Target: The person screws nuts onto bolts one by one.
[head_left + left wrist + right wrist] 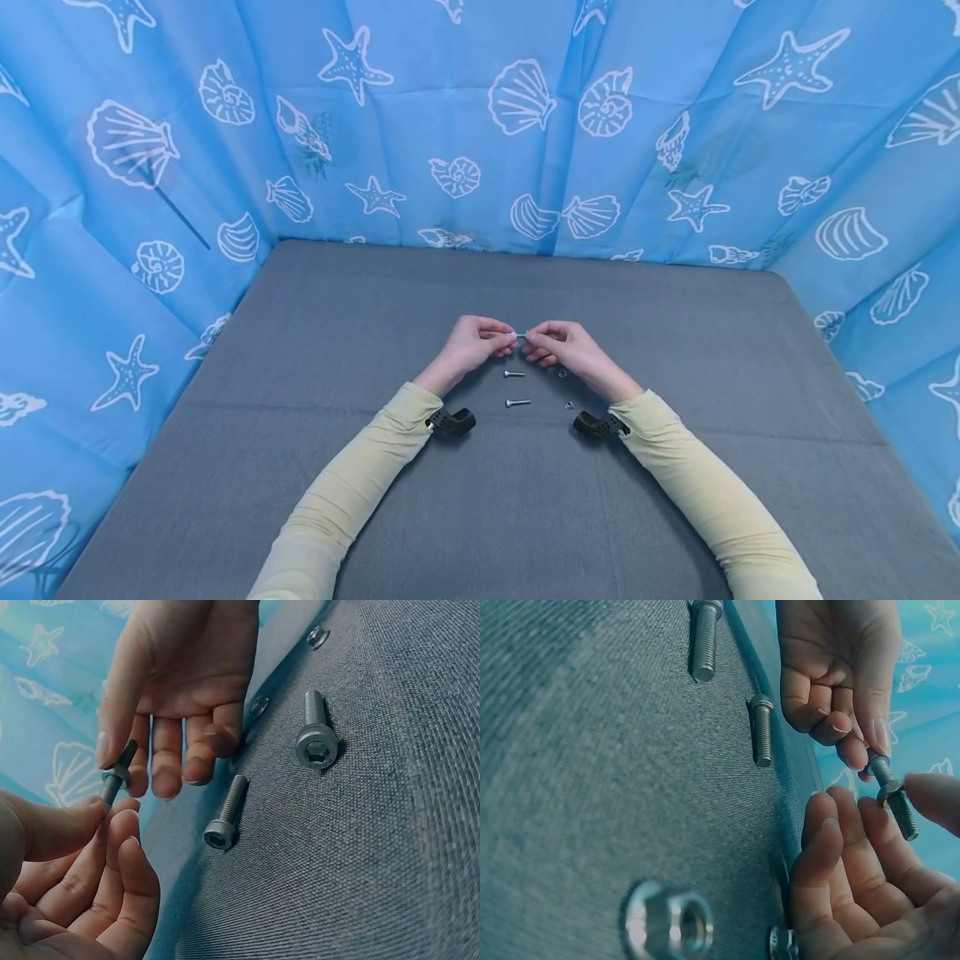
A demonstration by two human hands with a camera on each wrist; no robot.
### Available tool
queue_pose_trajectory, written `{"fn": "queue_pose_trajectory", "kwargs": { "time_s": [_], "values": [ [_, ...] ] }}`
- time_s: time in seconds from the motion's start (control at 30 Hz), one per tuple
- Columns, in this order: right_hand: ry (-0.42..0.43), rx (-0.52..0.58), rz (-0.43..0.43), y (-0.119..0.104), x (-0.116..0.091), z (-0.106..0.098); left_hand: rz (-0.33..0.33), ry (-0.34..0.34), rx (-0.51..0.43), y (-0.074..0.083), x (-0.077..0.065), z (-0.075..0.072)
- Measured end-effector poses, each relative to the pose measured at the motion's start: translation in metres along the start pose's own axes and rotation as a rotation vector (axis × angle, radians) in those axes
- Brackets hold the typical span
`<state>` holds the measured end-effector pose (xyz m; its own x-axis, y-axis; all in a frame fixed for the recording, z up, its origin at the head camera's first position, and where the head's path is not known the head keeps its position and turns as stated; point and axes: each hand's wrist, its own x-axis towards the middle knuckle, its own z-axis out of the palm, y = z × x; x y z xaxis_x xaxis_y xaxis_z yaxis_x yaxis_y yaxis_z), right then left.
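Above the table, my left hand [472, 343] pinches a metal bolt [111, 787] between thumb and fingers near its head. A flanged nut [890, 793] sits around the bolt's shaft, with threaded end showing past it. The right hand [572, 346] has its thumb and index finger on either side of this nut, pinching it; its other fingers are loosely bent. Nearer the body lie two socket-head bolts, one closer to the hands [513, 374] and one farther from them [517, 403]. To their right rest two loose nuts, a far one [562, 374] and a near one [568, 405].
A grey cloth-covered table [360, 317] extends around the hands. Behind it and along both sides hangs a blue curtain [420, 125] with white shells and starfish. Black wrist mounts, left [453, 422] and right [597, 426], jut inward from the sleeves, low over the table.
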<state>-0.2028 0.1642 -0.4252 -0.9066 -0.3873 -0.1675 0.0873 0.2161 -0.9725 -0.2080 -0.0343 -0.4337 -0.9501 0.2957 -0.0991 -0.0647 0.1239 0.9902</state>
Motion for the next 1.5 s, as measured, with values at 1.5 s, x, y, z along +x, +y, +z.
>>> {"fn": "queue_pose_trajectory", "kwargs": {
  "time_s": [1.5],
  "values": [
    [-0.009, -0.026, -0.053, -0.0001, -0.0005, -0.0010, -0.032, 0.027, 0.005, 0.0010, 0.0006, -0.0001]
  ]
}}
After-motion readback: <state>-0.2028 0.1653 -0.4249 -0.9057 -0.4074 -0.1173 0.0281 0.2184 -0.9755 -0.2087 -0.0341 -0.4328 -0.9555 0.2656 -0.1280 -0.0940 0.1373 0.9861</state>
